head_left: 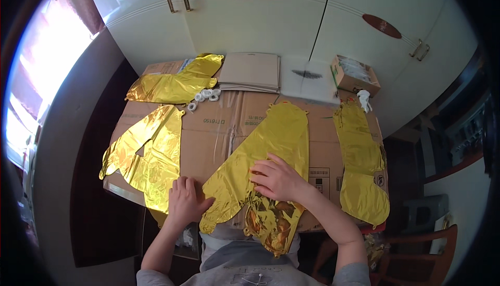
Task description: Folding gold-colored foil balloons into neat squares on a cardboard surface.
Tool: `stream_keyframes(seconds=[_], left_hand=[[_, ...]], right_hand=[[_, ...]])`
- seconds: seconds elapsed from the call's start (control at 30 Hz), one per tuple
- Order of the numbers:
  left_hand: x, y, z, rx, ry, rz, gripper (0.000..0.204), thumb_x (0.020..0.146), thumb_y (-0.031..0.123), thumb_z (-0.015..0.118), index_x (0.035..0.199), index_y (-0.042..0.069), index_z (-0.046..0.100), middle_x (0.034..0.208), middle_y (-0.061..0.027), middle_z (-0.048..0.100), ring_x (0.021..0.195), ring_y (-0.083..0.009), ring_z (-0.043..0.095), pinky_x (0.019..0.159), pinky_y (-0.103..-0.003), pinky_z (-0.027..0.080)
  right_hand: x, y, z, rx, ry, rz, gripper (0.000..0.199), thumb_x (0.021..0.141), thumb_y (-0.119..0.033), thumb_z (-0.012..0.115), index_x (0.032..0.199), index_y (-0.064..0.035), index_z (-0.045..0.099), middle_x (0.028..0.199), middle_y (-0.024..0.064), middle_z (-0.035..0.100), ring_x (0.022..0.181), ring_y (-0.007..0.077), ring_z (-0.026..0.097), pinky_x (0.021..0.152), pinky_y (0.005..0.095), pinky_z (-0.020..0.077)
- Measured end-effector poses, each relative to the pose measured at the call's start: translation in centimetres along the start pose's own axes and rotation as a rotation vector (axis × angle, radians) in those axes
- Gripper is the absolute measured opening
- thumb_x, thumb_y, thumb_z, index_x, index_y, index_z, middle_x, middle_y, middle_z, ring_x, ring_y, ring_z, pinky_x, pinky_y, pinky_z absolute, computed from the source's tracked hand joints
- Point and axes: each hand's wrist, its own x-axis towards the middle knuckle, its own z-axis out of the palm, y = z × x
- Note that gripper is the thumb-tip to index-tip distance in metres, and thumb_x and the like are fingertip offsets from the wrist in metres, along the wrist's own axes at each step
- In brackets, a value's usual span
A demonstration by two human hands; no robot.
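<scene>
A flat gold foil balloon (276, 140) lies in the middle of a cardboard-covered table (219, 124). My right hand (278, 179) presses flat on its lower part, fingers spread. My left hand (183, 200) rests palm down on the cardboard at the balloon's lower left edge, touching its corner. A crumpled gold foil piece (271, 223) hangs over the near table edge below my right hand. Neither hand grips anything.
More flat gold foil balloons lie at the left (148, 156), the back left (174, 83) and the right (362, 161). Small white rings (205, 96), a stack of tan sheets (250, 71), a white bag (308, 80) and a small open box (354, 75) sit at the back. White cabinets (260, 20) stand behind.
</scene>
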Motion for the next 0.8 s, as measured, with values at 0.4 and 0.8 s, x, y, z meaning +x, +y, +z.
stream_keyframes(seconds=[0.4,0.8], left_hand=[[0.1,0.2,1.9,-0.285,0.069,0.034,0.028,0.078,0.023,0.073,0.081,-0.003,0.062,0.089,-0.0149,0.054,0.092,-0.0337,0.052,0.08,-0.044,0.043],[1.0,10.0,-1.5,-0.785,0.048,0.357,0.019,0.078,0.014,0.073,0.079,0.002,0.059,0.083,-0.0131,0.053,0.075,-0.0308,0.056,0.067,-0.04,0.046]], right_hand=[[0.1,1.7,0.6,-0.002,-0.011,-0.002,0.022,0.081,-0.028,0.069,0.089,-0.009,0.059,0.105,0.0076,0.056,0.11,0.0247,0.055,0.108,0.0475,0.0369],[-0.5,0.5,-1.8,0.532,0.269,0.53,0.026,0.091,-0.023,0.065,0.103,-0.0032,0.055,0.091,0.0104,0.06,0.089,0.0233,0.061,0.081,0.0368,0.0481]])
